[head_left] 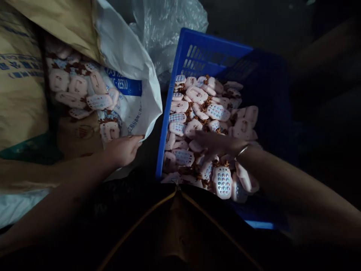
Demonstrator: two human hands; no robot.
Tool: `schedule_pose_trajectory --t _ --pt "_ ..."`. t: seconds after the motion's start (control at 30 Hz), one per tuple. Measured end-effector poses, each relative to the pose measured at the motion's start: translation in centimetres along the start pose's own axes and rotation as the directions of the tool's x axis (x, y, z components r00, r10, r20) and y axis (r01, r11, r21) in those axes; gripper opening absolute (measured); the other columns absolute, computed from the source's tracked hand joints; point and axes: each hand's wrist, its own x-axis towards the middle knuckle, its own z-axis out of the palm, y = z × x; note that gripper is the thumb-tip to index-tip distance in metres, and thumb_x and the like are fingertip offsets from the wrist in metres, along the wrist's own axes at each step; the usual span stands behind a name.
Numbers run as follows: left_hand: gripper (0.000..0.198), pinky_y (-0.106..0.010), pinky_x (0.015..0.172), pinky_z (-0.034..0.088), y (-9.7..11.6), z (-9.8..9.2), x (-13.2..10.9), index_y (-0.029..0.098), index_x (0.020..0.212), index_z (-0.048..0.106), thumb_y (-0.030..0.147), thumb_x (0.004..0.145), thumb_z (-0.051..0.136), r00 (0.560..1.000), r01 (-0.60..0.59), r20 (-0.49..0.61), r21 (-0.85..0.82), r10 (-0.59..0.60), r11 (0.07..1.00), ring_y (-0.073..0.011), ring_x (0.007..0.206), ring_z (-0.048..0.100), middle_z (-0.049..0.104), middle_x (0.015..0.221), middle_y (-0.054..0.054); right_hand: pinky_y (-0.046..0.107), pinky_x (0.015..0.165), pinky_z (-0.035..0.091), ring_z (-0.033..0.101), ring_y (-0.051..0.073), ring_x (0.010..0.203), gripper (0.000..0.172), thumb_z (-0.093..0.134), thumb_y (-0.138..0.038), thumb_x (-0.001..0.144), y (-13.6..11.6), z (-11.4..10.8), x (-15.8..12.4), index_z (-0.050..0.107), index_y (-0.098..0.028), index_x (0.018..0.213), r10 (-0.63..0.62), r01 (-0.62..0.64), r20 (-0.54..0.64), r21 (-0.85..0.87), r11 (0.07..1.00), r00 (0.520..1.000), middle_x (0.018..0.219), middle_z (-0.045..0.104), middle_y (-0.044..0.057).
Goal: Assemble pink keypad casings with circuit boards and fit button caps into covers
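Nearest me, my right hand (218, 145) lay flat and blurred over the pink toy phones (208, 113) heaped in the blue crate (180, 67); I could not tell whether it gripped any. My left hand (122, 149) pinched the white edge of the open sack (132, 64), which held more toy phones (81, 90). Beyond sat crumpled clear plastic (166, 22).

We're in a dim small factory or packing workshop, blue plastic crate (180, 75) heaped with identical pink toy phones (217, 111), more in a printed resin sack (126, 56) beside us
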Motion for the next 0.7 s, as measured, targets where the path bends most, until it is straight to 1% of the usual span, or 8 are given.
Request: schedule_pose_trajectory --t 0.1,0.23,0.33,0.4,0.5,0.6,0.63,0.7 --pt "0.052 -0.045 0.103 0.052 0.1 0.0 0.0 0.021 0.140 0.057 0.033 0.099 0.029 1.000 0.004 0.017 -0.006 -0.004 1.000 -0.0314 0.126 0.063 0.065 0.139 -0.012 0.049 0.112 0.046 0.048 0.040 0.141 0.090 0.081 -0.014 0.068 -0.2 3.1 -0.8 0.049 -0.019 0.152 -0.025 0.028 0.067 -0.044 0.999 0.997 0.166 0.029 0.020" --pt "0.050 -0.044 0.102 0.053 -0.2 0.3 0.2 0.021 0.138 0.059 0.035 0.099 0.029 1.000 0.000 0.015 -0.021 0.001 1.000 -0.0307 0.123 0.064 0.066 0.136 -0.012 0.041 0.114 0.045 0.039 0.032 0.149 0.075 0.069 -0.031 0.086 1.3 3.1 -1.0 0.043 -0.020 0.156 -0.099 0.093 0.060 0.096 0.991 0.993 0.168 0.025 0.015" --pt "0.051 -0.044 0.102 0.052 -0.4 0.5 0.2 0.020 0.139 0.057 0.033 0.099 0.029 1.000 -0.019 0.009 -0.033 0.019 0.999 -0.0309 0.124 0.064 0.065 0.137 -0.014 0.050 0.117 0.040 0.040 0.038 0.147 0.082 0.074 -0.034 0.083 2.9 3.0 -0.7 0.043 -0.015 0.156 -0.088 0.087 0.058 0.035 0.996 0.994 0.163 0.033 0.021" --pt "0.052 -0.045 0.104 0.051 -0.5 0.5 0.2 0.018 0.140 0.057 0.033 0.099 0.028 1.000 -0.021 0.019 -0.043 0.022 0.999 -0.0316 0.125 0.063 0.064 0.138 -0.015 0.050 0.116 0.041 0.045 0.038 0.143 0.073 0.070 -0.034 0.085 3.6 3.2 -0.2 0.048 -0.012 0.152 -0.100 0.099 0.039 0.024 0.995 0.994 0.158 0.040 0.023" --pt "0.053 -0.044 0.103 0.051 -0.6 0.5 0.1 0.018 0.140 0.056 0.034 0.099 0.028 0.999 -0.012 0.039 -0.055 0.015 0.998 -0.0316 0.122 0.064 0.065 0.138 -0.014 0.045 0.113 0.044 0.052 0.033 0.137 0.065 0.066 -0.035 0.088 3.7 3.5 0.6 0.050 -0.017 0.149 -0.086 0.085 0.007 0.074 0.994 0.996 0.154 0.048 0.020" --pt "0.053 -0.044 0.102 0.051 -0.7 0.6 0.1 0.020 0.141 0.056 0.035 0.099 0.029 0.999 0.000 0.047 -0.056 0.003 0.998 -0.0312 0.121 0.065 0.066 0.136 -0.013 0.045 0.109 0.048 0.057 0.034 0.131 0.080 0.077 -0.031 0.076 3.2 2.9 1.0 0.049 -0.015 0.149 -0.009 0.009 0.003 0.054 0.999 1.000 0.145 0.056 0.020" --pt "0.053 -0.043 0.102 0.051 -0.8 0.6 0.1 0.020 0.141 0.056 0.035 0.099 0.029 0.999 -0.002 0.045 -0.061 0.004 0.998 -0.0310 0.121 0.065 0.066 0.136 -0.013 0.045 0.106 0.050 0.061 0.034 0.126 0.082 0.080 -0.029 0.072 3.0 2.4 1.1 0.051 -0.013 0.147 -0.007 0.006 0.017 0.037 0.999 1.000 0.139 0.061 0.020" --pt "0.051 -0.043 0.103 0.051 -0.9 0.7 0.2 0.021 0.140 0.057 0.034 0.098 0.030 0.999 -0.010 0.041 -0.079 0.014 0.997 -0.0305 0.121 0.065 0.067 0.134 -0.013 0.042 0.100 0.053 0.066 0.032 0.116 0.072 0.081 -0.027 0.070 2.5 1.1 1.2 0.061 -0.016 0.138 -0.052 0.051 0.046 0.022 0.998 0.998 0.128 0.068 0.016"
